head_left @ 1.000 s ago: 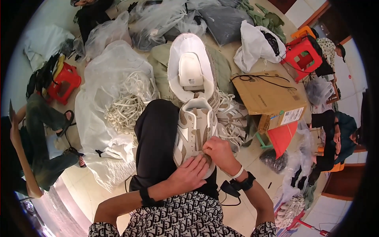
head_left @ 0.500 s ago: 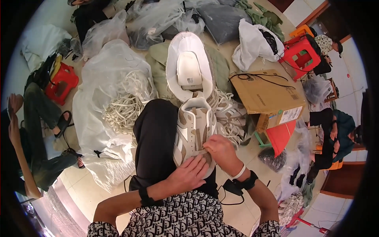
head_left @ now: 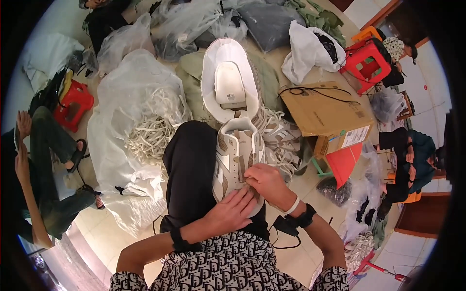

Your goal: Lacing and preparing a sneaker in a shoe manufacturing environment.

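A beige and white sneaker [head_left: 234, 157] rests on my black-trousered lap, its opening away from me and its toe toward me. No lace shows in its visible upper eyelets. My left hand [head_left: 229, 213] lies over the toe, fingers together and curved round it, holding the shoe; its thumb is hidden. My right hand [head_left: 268, 183] is closed in a pinch at the lower end of the tongue, touching the left fingertips. Whatever it pinches is too small to make out. Just beyond stands a larger shoe-shaped piece with a white lining [head_left: 208, 92].
To the left, a clear plastic bag [head_left: 109, 121] holds a heap of off-white laces [head_left: 151, 136]. More sneakers [head_left: 281, 138] lie right of my lap, beside a cardboard box [head_left: 323, 111]. Red stools [head_left: 366, 68] and seated people are around, one at left [head_left: 34, 184].
My right hand has shifted slightly left and up along the tongue, still pinching. My left hand stays on the toe. The whole view has shifted a little.
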